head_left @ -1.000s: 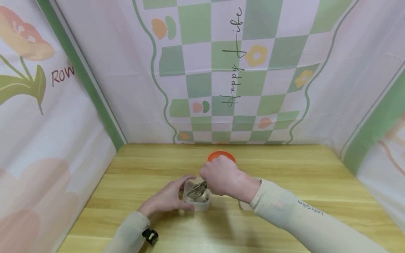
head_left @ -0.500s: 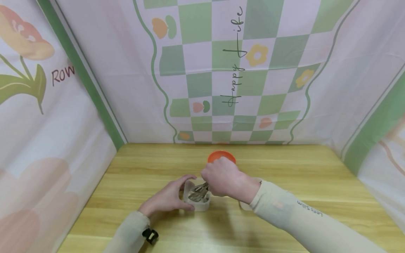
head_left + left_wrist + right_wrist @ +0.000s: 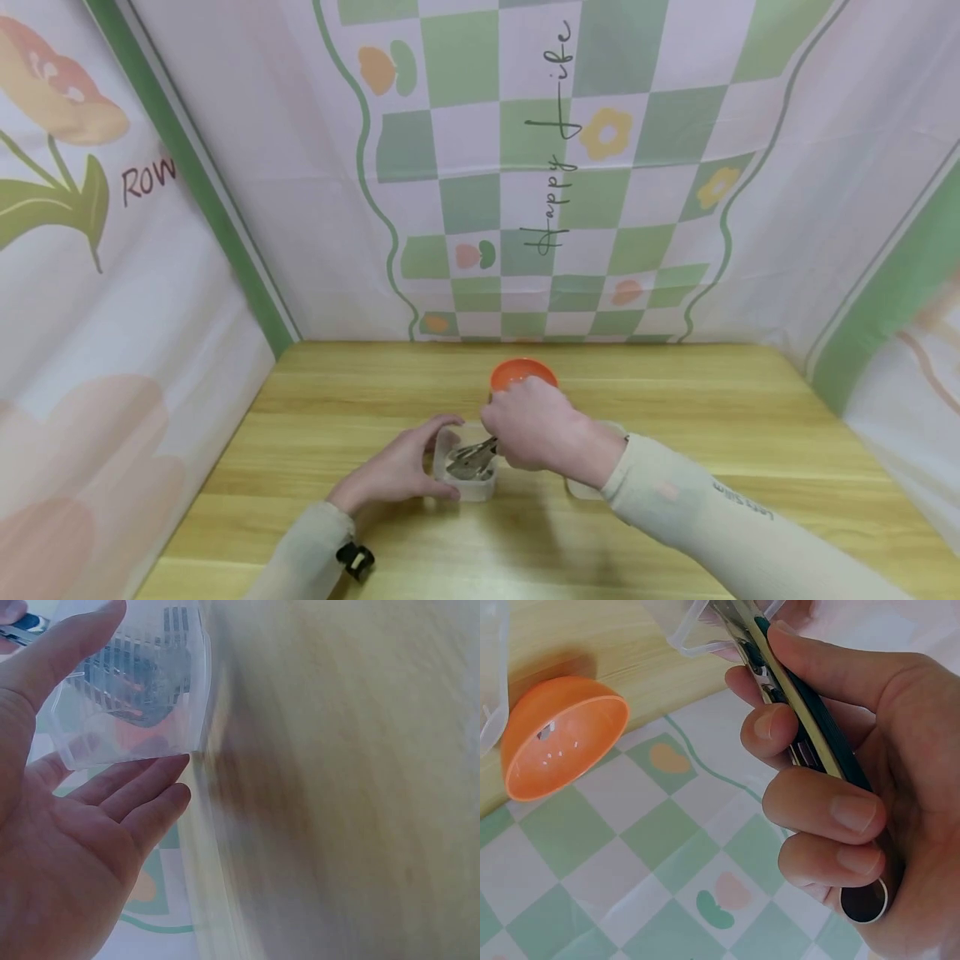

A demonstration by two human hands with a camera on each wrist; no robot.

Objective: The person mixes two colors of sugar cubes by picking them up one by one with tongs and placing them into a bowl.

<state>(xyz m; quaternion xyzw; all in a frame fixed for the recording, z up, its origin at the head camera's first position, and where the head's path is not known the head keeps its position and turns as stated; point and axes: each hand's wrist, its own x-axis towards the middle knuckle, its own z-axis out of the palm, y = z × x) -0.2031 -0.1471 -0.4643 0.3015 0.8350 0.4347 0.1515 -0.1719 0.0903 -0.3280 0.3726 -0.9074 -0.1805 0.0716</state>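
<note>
Slotted Tongs Dip Into a Clear Plastic Tub

A person in pale sleeves works with both hands at a wood-grain table (image 3: pixel 345 392). The left hand (image 3: pixel 393 468) braces a clear plastic tub (image 3: pixel 467 492), its thumb along one side and its fingers, fairly straight, along the opposite one, so the tub sits in a wide, loose hold. The right hand (image 3: pixel 536 425) grips a pair of metal tongs (image 3: pixel 472 461), its fingers wrapped round the handle and the thumb laid along it. The tongs slant down from the fist, their slotted heads inside the tub; whether they pinch anything cannot be told. Small dark bits show in the tub, too indistinct to name.

Just beyond the right hand, and partly hidden by it from above, stands an orange bowl (image 3: pixel 566 742); the right wrist view shows a small grey patch inside it, too unclear to name. A second clear container (image 3: pixel 583 489) sits to the right of the tub, mostly covered by the right wrist. A black strap (image 3: pixel 356 561) circles the left sleeve. Behind the table hangs a cloth backdrop (image 3: pixel 468 133) of green and white checks, fruit and flowers, lettered "Happy Life."
</note>
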